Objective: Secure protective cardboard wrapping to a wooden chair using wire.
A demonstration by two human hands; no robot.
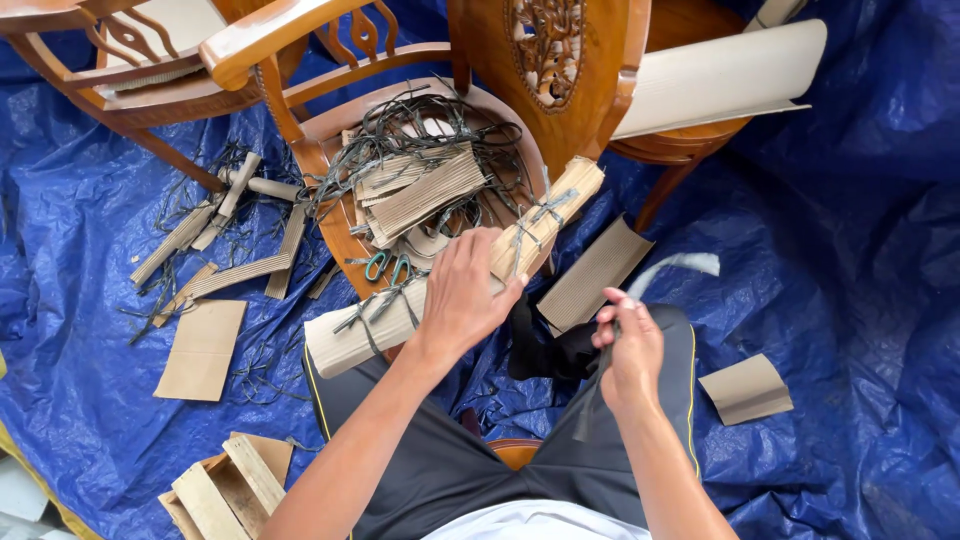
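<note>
Knees in dark shorts [450, 460] fill the near edge, with both forearms reaching out over them. Just past the right knee, the right hand [628, 350] is closed, its thumb and fingertips pinching a dark strap [598, 390] that hangs down from the grip toward the lap. Ahead and to the left of it, the left hand [462, 295] lies palm down with fingers loosely bent over a long bundle wrapped in corrugated cardboard [400, 315], tied round with dark cord, which runs slantwise from below the left wrist up past the fingertips. Between the two hands lies a flat piece of corrugated card [592, 275], and right of the right hand a smaller folded card [746, 388] sits on the blue tarpaulin [860, 250]. Just beyond the left fingertips, green-handled scissors [385, 266] rest on a round wooden chair seat [335, 225], which also bears torn cardboard pieces and a tangle of dark cords [430, 125]. Left of the left hand, more cardboard scraps [215, 245] lie scattered on the tarpaulin, with wooden slats [225, 485] nearer the body. Farthest off stand carved wooden chairs [555, 60], one holding a pale rolled sheet [715, 80].
</note>
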